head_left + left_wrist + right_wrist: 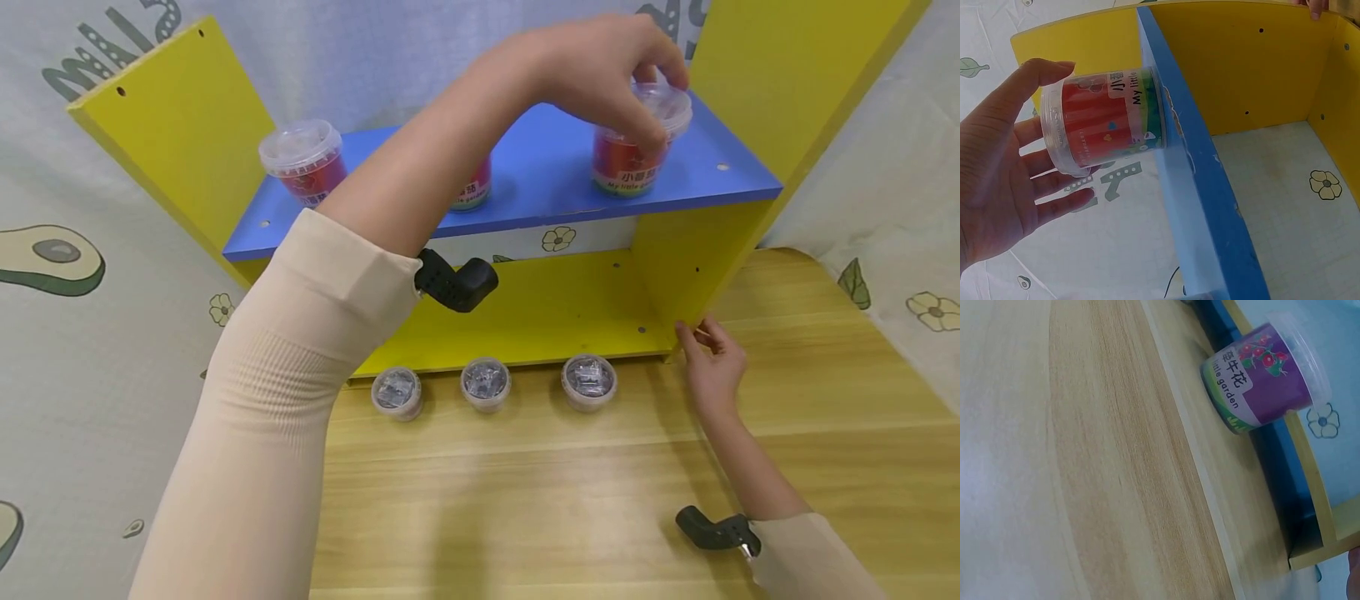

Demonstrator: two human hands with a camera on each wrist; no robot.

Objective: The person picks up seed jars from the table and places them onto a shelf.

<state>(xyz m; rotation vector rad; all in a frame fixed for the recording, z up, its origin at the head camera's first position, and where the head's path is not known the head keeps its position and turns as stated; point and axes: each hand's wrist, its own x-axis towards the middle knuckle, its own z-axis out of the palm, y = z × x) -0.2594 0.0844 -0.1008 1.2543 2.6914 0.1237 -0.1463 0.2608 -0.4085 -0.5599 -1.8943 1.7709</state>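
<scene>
My left hand [611, 75] reaches over the blue shelf board [547, 167] to a lidded plastic cup with a red label [630, 167] at its right end. In the left wrist view, the thumb and fingers of that hand hold the cup [1110, 119] round its clear lid; its base rests against the blue board [1204, 169]. Low on the right, my right hand [716, 367] pinches the front edge of the yellow side panel [693, 283]. Only a bit of its fingers [1354, 569] shows in the right wrist view.
Another red-labelled cup [303, 162] stands at the board's left end; a third [474, 187] is partly hidden behind my left forearm. Three cups line the wooden table [555, 483] before the yellow bottom board [555, 308]; one [1266, 375] has a purple label. Patterned cloth [135, 375] hangs around.
</scene>
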